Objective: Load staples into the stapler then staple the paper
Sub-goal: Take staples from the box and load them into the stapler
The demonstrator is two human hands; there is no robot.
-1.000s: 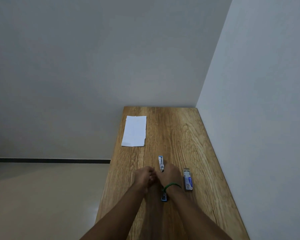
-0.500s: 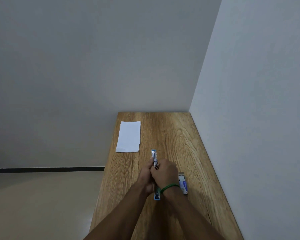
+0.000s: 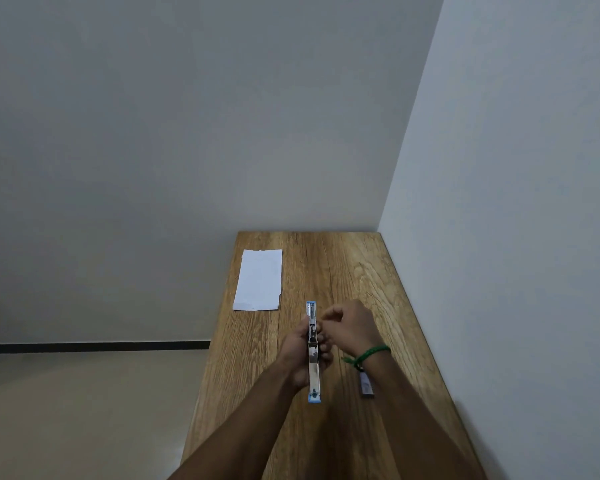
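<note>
Gripping the opened stapler (image 3: 313, 362) in the left hand (image 3: 297, 355), fingers (image 3: 324, 342) curled round it, above the table (image 3: 343, 271), nearer than the paper (image 3: 258, 280). Hovering the right hand (image 3: 350, 327) alongside, fingers curled; contents not discernible.

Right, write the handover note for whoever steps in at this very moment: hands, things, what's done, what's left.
Left hand: grips the stapler, which is swung open, above the table.
Right hand: fingers curled at the stapler's open middle; too small to tell whether they pinch staples.
Staple box: on the table beneath the right wrist.
Paper: flat at the table's far left, clear of both hands.
Done: stapler opened.
Left: seat the staples (not confirmed as in), close the stapler, staple the paper.
</note>
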